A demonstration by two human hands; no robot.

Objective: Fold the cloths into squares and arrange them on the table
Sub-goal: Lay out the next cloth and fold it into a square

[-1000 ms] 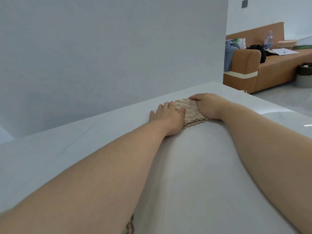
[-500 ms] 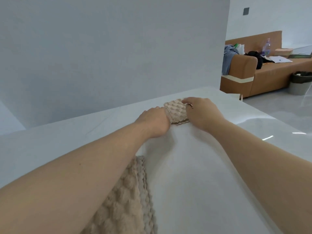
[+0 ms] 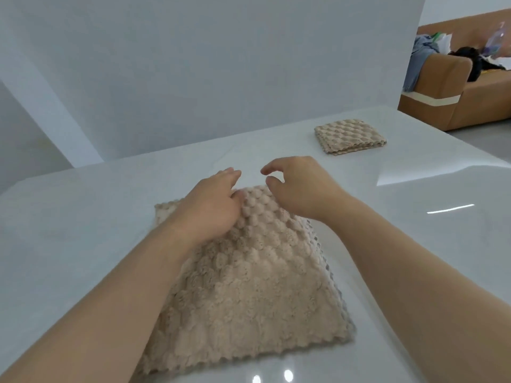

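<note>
A beige bobbled cloth (image 3: 243, 297) lies spread flat on the white table (image 3: 83, 217) right in front of me. My left hand (image 3: 213, 205) rests on its far edge, fingers reaching past the edge. My right hand (image 3: 298, 186) hovers over the same far edge with fingers loosely curled, holding nothing. A second beige cloth (image 3: 349, 136), folded into a square, lies alone farther back on the right.
The glossy table ends at the right, with floor beyond. A brown sofa (image 3: 464, 89) piled with clothes and clutter stands past that edge. A grey wall runs behind the table.
Both hands let go of the folded cloth and drew back toward me. They now sit at the far edge of the spread cloth, which has come fully into view.
</note>
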